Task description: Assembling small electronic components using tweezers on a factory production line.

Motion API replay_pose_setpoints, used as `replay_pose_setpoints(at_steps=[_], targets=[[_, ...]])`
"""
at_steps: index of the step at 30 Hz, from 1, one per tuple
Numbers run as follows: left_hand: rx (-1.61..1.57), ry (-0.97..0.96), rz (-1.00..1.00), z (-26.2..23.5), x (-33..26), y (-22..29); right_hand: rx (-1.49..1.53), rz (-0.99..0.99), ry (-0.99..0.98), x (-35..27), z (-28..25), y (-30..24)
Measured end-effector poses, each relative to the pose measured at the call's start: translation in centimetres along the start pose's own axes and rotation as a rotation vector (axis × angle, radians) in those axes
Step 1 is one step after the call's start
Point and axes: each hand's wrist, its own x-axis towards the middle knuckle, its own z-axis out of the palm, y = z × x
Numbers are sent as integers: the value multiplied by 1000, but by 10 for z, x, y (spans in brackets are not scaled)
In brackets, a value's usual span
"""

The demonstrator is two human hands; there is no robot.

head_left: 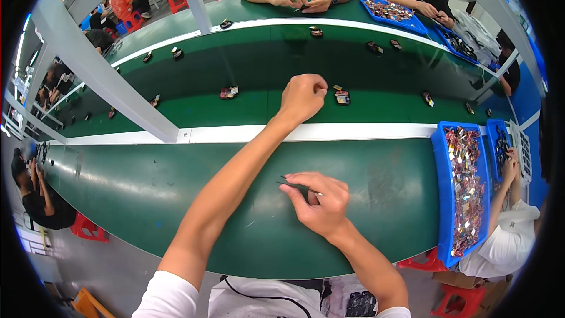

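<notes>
My left hand [303, 98] reaches out over the green conveyor belt, its fingers curled closed. Whatever those fingers may hold is hidden. Just right of it, apart from the fingertips, a small dark assembly with reddish and pale parts [342, 96] lies on the belt. My right hand [325, 201] hovers over the near green worktop, closed around dark tweezers [303, 188]. The tweezers' two thin tips point left, slightly apart, with nothing visible between them.
A white rail [306, 132] separates worktop and belt. Several similar assemblies, one an assembly left of my hand [229, 92], lie along the belt. A blue tray [440, 194] of small parts stands at right. A white post [112, 65] slants at left. Co-workers sit around.
</notes>
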Motion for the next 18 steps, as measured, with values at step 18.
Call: replay_pose_setpoints(at_steps=[18], targets=[[-5, -98, -234, 36, 30, -8, 30, -48, 3, -3, 0, 1]])
